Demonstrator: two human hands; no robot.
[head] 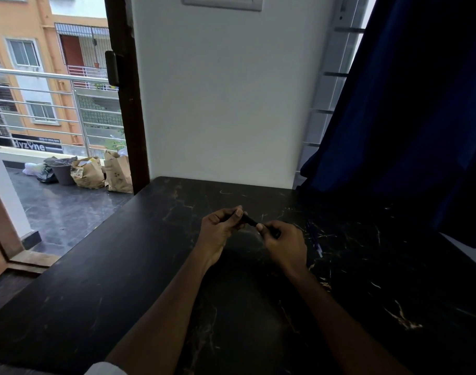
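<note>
A dark marbled desk was set against a white wall; a slim dark object was held over its middle; each end was pinched by curled fingers, one by the left hand, the other by the right hand.

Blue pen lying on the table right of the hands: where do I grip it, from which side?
Pinch the blue pen mid-barrel from above, fingers across its thin width: it lies flat on the table, pointing away. The right hand is nearest but holds a dark stick.
</note>
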